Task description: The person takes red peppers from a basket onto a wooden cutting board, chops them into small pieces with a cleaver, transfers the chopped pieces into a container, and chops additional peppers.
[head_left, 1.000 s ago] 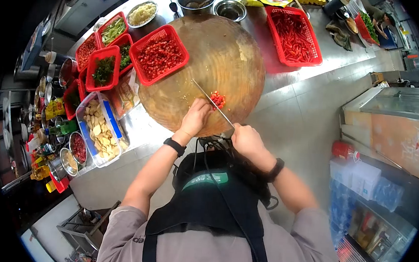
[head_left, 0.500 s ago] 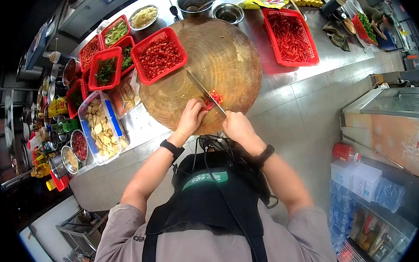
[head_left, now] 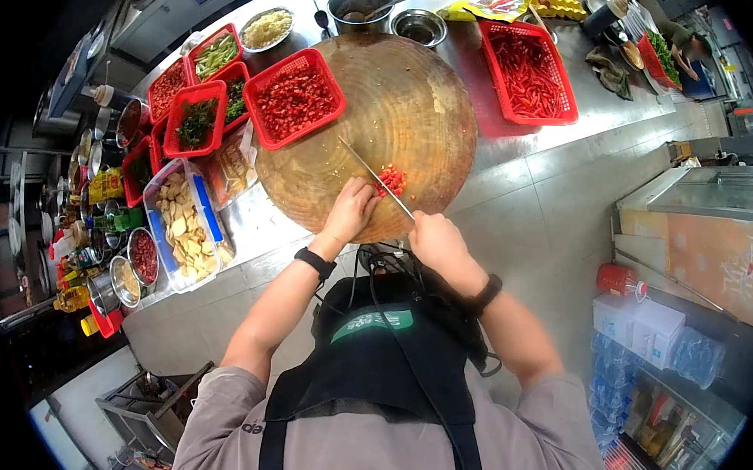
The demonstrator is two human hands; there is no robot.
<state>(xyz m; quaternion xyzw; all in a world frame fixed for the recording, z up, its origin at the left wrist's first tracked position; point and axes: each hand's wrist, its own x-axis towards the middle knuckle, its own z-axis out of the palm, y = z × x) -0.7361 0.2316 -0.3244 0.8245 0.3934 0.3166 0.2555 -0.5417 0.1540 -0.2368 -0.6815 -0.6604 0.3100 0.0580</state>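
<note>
Clenches right hand round knife, now more edge-on than before, so apparently mid-chop, and curls left hand beside chopped chillies at five o'clock on board, cannot tell if pinching any

The chopped peppers are showing bright red. The cutting board is showing brown rings. The black apron is bearing a green patch.

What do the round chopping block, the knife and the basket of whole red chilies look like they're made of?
Round chopping block: probably wood, matte and worn, with ringed brown markings. Knife: likely steel blade, showing as a thin gray, metallic line; handle hidden. Basket: apparently plastic, smooth bright red, with perforated sides.
</note>
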